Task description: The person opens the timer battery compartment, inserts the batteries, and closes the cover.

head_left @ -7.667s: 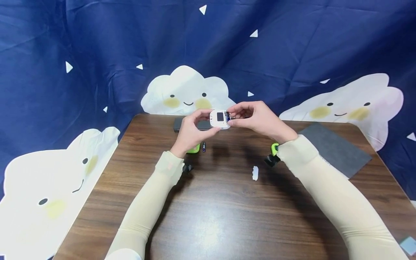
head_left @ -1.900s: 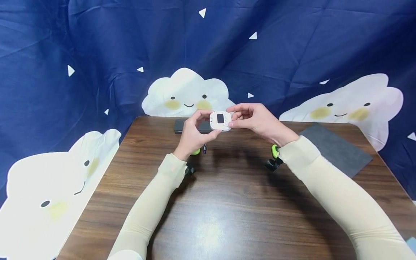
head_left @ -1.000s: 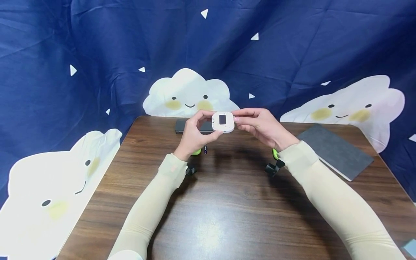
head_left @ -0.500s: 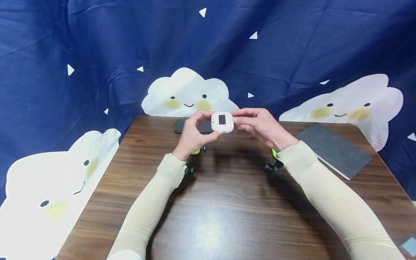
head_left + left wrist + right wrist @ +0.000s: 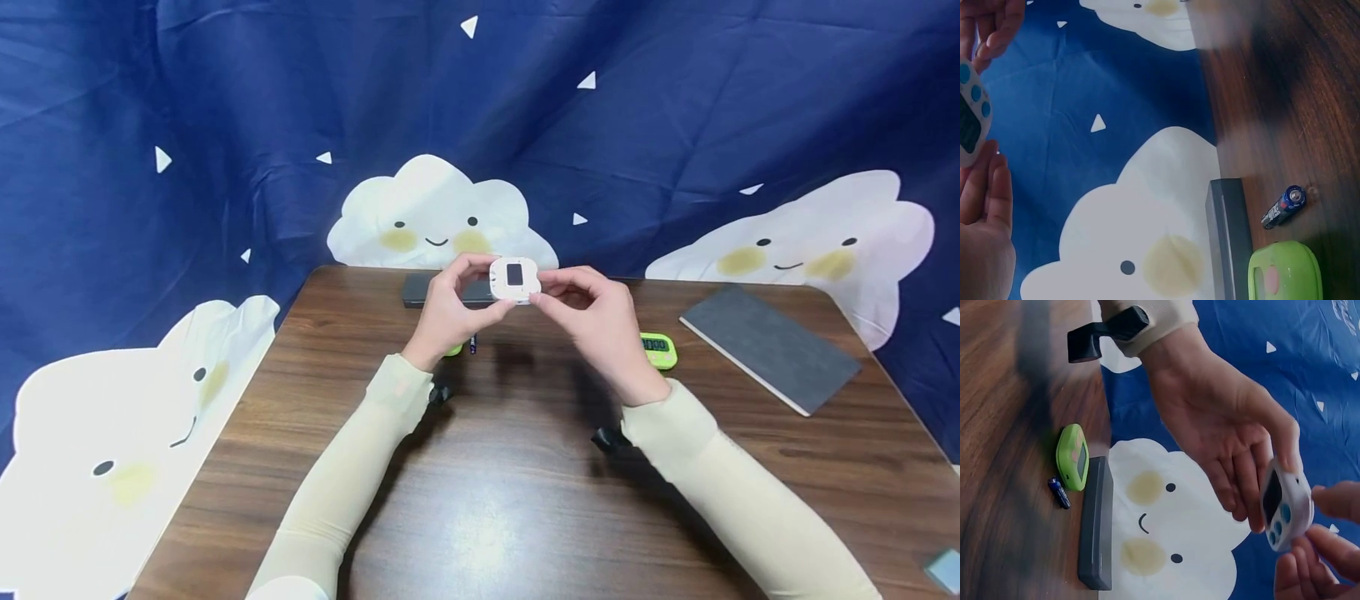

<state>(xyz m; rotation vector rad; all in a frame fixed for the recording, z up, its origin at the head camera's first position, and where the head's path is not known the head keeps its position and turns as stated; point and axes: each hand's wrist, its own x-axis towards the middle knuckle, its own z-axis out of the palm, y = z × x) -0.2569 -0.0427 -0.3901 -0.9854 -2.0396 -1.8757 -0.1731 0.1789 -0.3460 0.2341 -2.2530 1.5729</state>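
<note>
Above the table, a white digital timer (image 5: 515,280) is held with its back and a dark square patch facing the head camera. In the right wrist view its blue buttons (image 5: 1285,512) and dark screen show. My left hand (image 5: 444,312) pinches the timer's left side, thumb at the lower edge. From the right, my right hand (image 5: 600,321) pinches it between thumb and fingers. Beneath, near the left hand, a dark blue battery (image 5: 472,343) lies on the table next to a green timer (image 5: 1072,456). The battery cover's place on the white timer looks closed over.
At the back stands a long dark grey box (image 5: 417,291). Another green timer (image 5: 660,351) lies right of my right hand. A grey notebook (image 5: 772,346) rests at the right, and a pale blue block (image 5: 945,571) near the front right edge. A blue cloud-patterned curtain (image 5: 300,83) hangs behind.
Earlier my right hand pinched a battery at the white timer's uncovered slot; the white cover then on the table is gone from there. Lately my right wrist has lowered, uncovering the right green timer.
</note>
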